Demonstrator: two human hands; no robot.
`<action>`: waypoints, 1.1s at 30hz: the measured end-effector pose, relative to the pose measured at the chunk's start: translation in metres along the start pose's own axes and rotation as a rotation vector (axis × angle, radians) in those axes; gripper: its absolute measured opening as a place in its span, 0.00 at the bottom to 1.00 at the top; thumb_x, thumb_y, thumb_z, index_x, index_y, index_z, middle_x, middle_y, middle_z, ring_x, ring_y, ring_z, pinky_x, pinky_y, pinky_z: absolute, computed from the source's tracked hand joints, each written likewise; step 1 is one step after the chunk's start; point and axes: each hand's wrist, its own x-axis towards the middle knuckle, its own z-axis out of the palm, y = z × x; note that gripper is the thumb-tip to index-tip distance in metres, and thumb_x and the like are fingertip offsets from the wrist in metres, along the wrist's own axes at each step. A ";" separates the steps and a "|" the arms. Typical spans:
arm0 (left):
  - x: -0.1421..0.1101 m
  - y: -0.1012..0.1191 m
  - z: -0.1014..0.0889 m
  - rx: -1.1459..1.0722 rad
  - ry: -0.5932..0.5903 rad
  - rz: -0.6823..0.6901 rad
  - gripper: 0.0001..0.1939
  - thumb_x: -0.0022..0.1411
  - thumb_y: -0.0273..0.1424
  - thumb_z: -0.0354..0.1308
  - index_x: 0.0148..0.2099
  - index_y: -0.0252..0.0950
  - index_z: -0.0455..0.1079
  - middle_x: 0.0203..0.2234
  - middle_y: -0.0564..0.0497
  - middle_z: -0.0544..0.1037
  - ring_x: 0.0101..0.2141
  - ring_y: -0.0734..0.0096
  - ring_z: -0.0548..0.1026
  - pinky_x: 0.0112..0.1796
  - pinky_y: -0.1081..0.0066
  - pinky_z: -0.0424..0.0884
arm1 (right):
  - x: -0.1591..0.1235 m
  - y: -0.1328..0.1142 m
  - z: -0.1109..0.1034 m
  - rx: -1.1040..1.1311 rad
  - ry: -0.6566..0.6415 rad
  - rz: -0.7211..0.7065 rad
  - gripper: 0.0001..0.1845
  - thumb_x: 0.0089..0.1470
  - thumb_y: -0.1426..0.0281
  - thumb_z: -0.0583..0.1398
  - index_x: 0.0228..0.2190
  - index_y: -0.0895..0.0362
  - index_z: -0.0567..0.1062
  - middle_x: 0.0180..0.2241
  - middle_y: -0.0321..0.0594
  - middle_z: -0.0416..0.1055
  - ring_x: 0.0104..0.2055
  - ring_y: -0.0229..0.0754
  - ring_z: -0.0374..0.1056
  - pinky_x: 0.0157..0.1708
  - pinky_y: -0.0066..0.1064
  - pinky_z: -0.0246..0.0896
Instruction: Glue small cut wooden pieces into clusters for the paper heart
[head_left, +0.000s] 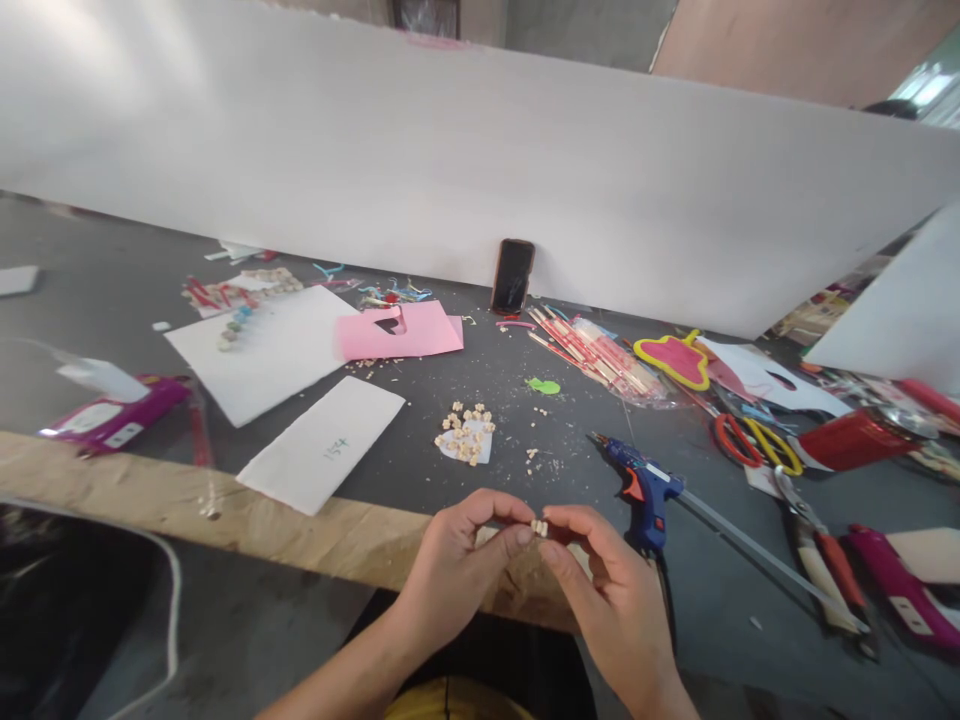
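Between the fingertips of both my hands is a small cream-coloured cluster of bead-like pieces, held just over the table's front edge. My left hand pinches it from the left, thumb and forefinger closed. From the other side my right hand grips it with thumb and forefinger. A pile of similar small clusters lies on a scrap of white paper in front of my hands. Close to the right hand rests a blue glue gun with a long clear glue stick in its back.
A phone leans on the white partition. To the left lie white boards, pink foam and a purple power strip. At right are wooden sticks, scissors, pliers and a red can.
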 end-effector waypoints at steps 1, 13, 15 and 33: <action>0.000 0.000 0.000 0.004 0.000 -0.003 0.05 0.58 0.30 0.59 0.36 0.35 0.74 0.30 0.49 0.77 0.34 0.67 0.73 0.35 0.72 0.66 | 0.000 -0.001 0.000 0.004 0.003 -0.006 0.07 0.55 0.67 0.59 0.37 0.52 0.74 0.34 0.36 0.76 0.33 0.38 0.73 0.33 0.25 0.69; -0.002 0.007 0.001 0.128 0.003 0.053 0.04 0.58 0.29 0.58 0.34 0.38 0.74 0.30 0.52 0.76 0.33 0.69 0.72 0.37 0.73 0.66 | -0.001 0.001 0.001 0.014 -0.011 -0.023 0.03 0.56 0.68 0.59 0.34 0.51 0.73 0.33 0.33 0.74 0.33 0.36 0.71 0.34 0.22 0.66; -0.001 0.005 0.001 0.127 0.005 0.067 0.04 0.58 0.28 0.58 0.34 0.38 0.74 0.30 0.52 0.76 0.33 0.70 0.72 0.37 0.74 0.66 | -0.001 0.000 0.001 0.005 -0.007 -0.033 0.03 0.56 0.68 0.58 0.34 0.51 0.74 0.32 0.33 0.74 0.33 0.36 0.71 0.34 0.22 0.66; -0.002 -0.003 -0.010 0.058 0.068 -0.010 0.04 0.57 0.31 0.59 0.35 0.36 0.73 0.29 0.50 0.77 0.33 0.67 0.73 0.36 0.72 0.66 | 0.008 0.016 -0.007 -0.225 -0.007 -0.004 0.12 0.58 0.63 0.55 0.43 0.53 0.71 0.38 0.40 0.76 0.37 0.40 0.73 0.37 0.30 0.69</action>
